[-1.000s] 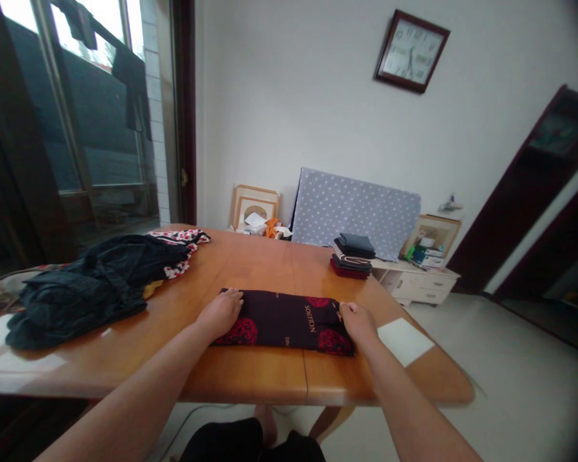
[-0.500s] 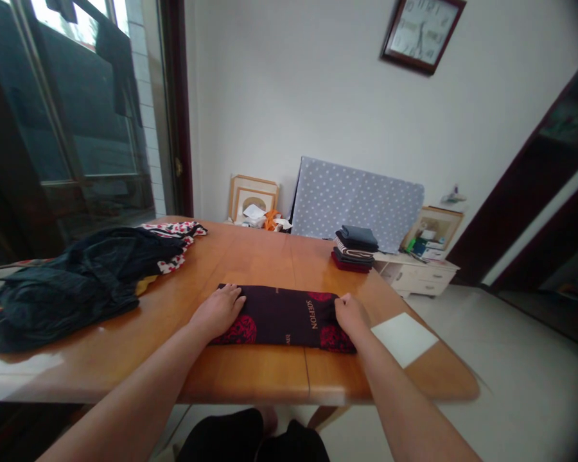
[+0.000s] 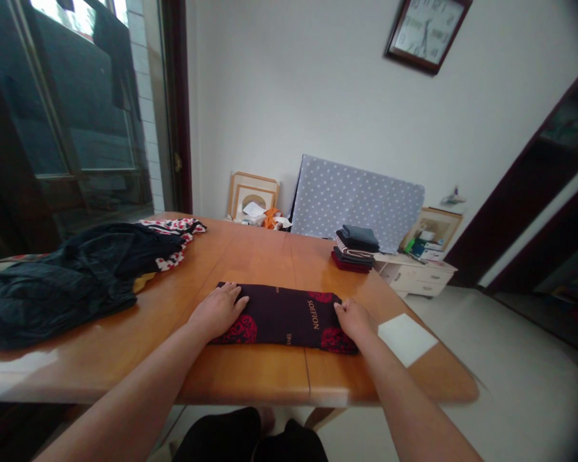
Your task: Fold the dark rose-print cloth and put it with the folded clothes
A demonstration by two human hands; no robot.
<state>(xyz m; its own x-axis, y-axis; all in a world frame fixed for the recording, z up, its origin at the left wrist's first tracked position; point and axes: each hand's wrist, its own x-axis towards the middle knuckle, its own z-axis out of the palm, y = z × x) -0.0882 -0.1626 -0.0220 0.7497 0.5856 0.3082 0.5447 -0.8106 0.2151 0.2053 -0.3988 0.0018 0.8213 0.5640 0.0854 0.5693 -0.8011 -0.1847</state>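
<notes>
A folded dark cloth with red flower prints and gold lettering [image 3: 284, 316] lies on the wooden table [image 3: 250, 256] in front of me. My left hand [image 3: 216, 310] lies flat on its left end, fingers stretched out. At the cloth's right end, my right hand [image 3: 356, 319] has its fingers curled around the edge of the fabric.
A heap of dark clothes [image 3: 67, 276] with a red-and-white patterned piece [image 3: 176, 226] covers the table's left side. A small stack of folded clothes [image 3: 356, 248] sits at the far right. A white sheet [image 3: 407, 339] lies near the right edge. Beyond stand a dotted board [image 3: 356, 199] and a low cabinet [image 3: 421, 276].
My view tilted slightly. The right hand shifted a little along the cloth's right end; the left hand stayed pressed on the left end.
</notes>
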